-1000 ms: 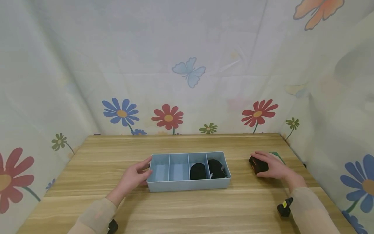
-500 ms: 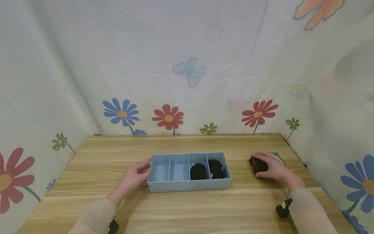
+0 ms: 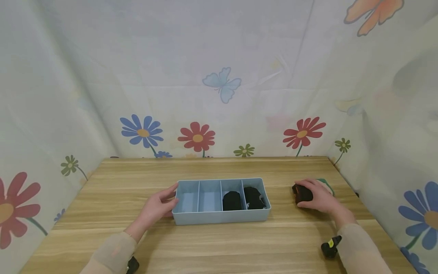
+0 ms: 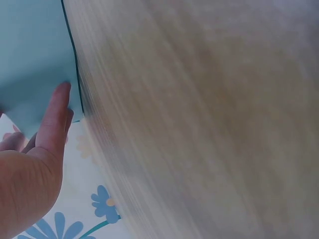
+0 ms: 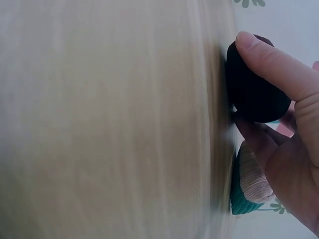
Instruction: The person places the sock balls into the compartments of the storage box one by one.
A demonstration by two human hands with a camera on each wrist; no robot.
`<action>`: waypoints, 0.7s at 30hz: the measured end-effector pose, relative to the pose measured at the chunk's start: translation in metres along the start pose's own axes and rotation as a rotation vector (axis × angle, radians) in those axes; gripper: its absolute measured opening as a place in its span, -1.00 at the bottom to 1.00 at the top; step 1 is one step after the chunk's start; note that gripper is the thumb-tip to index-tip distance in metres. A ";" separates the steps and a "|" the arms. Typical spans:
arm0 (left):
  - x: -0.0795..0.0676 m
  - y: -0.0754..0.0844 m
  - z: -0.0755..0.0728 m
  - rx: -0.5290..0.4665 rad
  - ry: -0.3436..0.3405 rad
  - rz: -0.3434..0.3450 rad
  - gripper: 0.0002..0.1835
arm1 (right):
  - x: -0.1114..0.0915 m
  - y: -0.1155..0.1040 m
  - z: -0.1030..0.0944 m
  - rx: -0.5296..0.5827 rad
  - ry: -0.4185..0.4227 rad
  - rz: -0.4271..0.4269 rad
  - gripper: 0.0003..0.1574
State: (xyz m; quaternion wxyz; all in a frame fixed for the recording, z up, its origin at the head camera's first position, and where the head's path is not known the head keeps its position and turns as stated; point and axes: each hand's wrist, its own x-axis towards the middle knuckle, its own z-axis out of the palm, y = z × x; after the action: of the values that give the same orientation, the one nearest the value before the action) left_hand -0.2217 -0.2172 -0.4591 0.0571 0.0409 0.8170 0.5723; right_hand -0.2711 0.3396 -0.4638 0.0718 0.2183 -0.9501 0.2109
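Note:
My left hand [image 3: 158, 204] rests against the left end of a pale blue divided box [image 3: 219, 217]. In the left wrist view, an extended finger [image 4: 55, 117] lies along the box wall. At the right of the table my right hand [image 3: 317, 196] grips a rolled black sock [image 3: 303, 193] between thumb and fingers, low over the wood; orange marks show on it in the head view. Two black rolled socks sit in the box, one [image 3: 232, 201] in the third compartment from the left and the other [image 3: 254, 198], with pale patches, in the rightmost. The two left compartments hold nothing.
Behind the right hand, partly hidden by it, lies a green and pinkish-beige rolled sock [image 5: 253, 179]. All of it stands on a wood-grain table [image 3: 219, 247]. A flower-printed cloth [image 3: 219, 114] hangs along the table's back and sides.
My right hand has shifted slightly, and the black sock in its grip has turned a little. The left hand and the box have stayed put.

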 end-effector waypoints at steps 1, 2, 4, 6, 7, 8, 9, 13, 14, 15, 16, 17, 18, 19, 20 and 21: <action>0.000 0.000 0.000 0.000 0.000 0.001 -0.34 | 0.000 -0.001 0.000 0.002 0.001 0.004 -0.07; 0.000 0.000 0.000 0.001 0.001 0.001 -0.34 | 0.000 -0.002 0.000 0.002 0.001 0.008 -0.07; 0.000 0.001 0.000 0.003 0.004 0.002 -0.34 | 0.000 -0.003 0.000 0.007 0.001 0.013 -0.07; 0.000 0.001 0.000 0.005 0.005 0.002 -0.34 | -0.001 -0.005 0.000 0.008 -0.002 0.019 -0.07; 0.000 0.001 0.000 0.007 0.005 0.001 -0.34 | -0.001 -0.006 0.000 0.007 -0.003 0.023 -0.07; 0.000 0.001 0.000 0.010 0.007 0.001 -0.34 | -0.001 -0.006 0.000 0.006 -0.005 0.027 -0.07; 0.000 0.001 0.000 0.011 0.007 0.001 -0.34 | -0.001 -0.007 0.000 0.005 -0.006 0.030 -0.07; 0.000 0.002 0.000 0.017 0.007 -0.001 -0.34 | -0.003 -0.008 0.001 -0.003 -0.003 0.045 -0.08; 0.000 0.002 0.000 0.015 0.007 -0.002 -0.34 | -0.003 -0.009 0.001 -0.004 -0.003 0.050 -0.08; 0.000 0.002 0.000 0.014 0.007 -0.003 -0.34 | -0.003 -0.010 0.001 -0.003 -0.004 0.055 -0.07; 0.000 0.002 0.000 0.011 0.007 -0.004 -0.34 | -0.003 -0.010 0.002 -0.001 -0.004 0.061 -0.07; 0.000 0.002 0.000 0.007 0.006 -0.005 -0.35 | -0.003 -0.011 0.002 0.004 -0.003 0.067 -0.07; 0.000 0.002 0.000 0.007 0.006 -0.005 -0.35 | -0.003 -0.012 0.002 0.009 -0.003 0.073 -0.07; 0.000 0.001 0.000 0.006 0.007 -0.005 -0.35 | -0.003 -0.012 0.002 0.015 -0.003 0.079 -0.06; 0.000 0.001 0.000 0.005 0.008 -0.005 -0.35 | -0.003 -0.013 0.002 0.020 -0.003 0.087 -0.06; 0.000 0.001 0.000 0.006 0.009 -0.005 -0.35 | -0.003 -0.014 0.002 0.026 -0.001 0.092 -0.06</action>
State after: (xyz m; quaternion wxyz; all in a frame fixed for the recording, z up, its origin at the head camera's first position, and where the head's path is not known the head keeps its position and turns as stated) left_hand -0.2217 -0.2164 -0.4580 0.0548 0.0366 0.8191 0.5699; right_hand -0.2625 0.3284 -0.4613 0.0585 0.1755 -0.9563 0.2263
